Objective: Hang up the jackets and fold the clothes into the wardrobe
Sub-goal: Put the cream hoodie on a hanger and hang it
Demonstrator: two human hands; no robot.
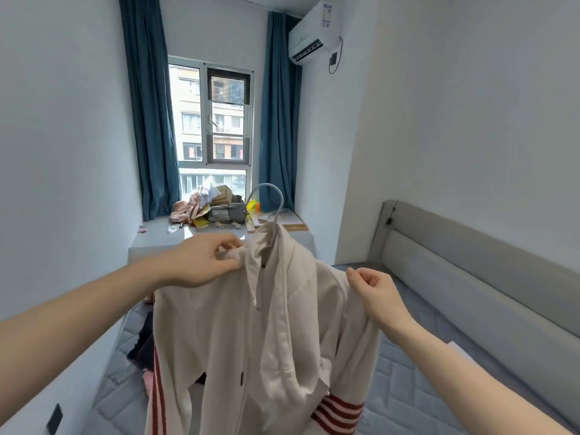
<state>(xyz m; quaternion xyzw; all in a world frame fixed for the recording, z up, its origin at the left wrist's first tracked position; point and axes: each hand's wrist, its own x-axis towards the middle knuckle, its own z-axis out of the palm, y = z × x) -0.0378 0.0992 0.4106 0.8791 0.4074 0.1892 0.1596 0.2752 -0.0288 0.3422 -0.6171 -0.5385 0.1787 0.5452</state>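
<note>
Here, a cream hooded jacket [251, 324] with red stripes at cuffs and side, held up in mid-air over the bed [423, 372], already draped on a pale hanger [273, 196] whose hook pokes up above the collar. Left hand [201, 262] pinching a bunch of fabric at the collar and hood, fingers and thumb curled tight on the cloth. Right hand [376, 296] gripping the cloth at the far shoulder, fingers curled round a fold. Wardrobe not in view.

Probably soft, limp cotton fleece: light to moderate in weight, no stiffness at all, sagging wherever unsupported, sleeves and hem hanging loose below. Not fragile, not slippery in the fingers, but likely to slide off a smooth hanger arm if one shoulder sits unevenly. Drawstrings dangling at the front, apt to snag. Best taken by the hanger hook or neck for carrying, with a steadying pinch at a shoulder seam; shoulders worth squaring on the hanger arms first. Other dark and pink clothes [144, 350] lying on the mattress beneath, apparently waiting to be folded. Cluttered windowsill [175, 237] beyond.
</note>
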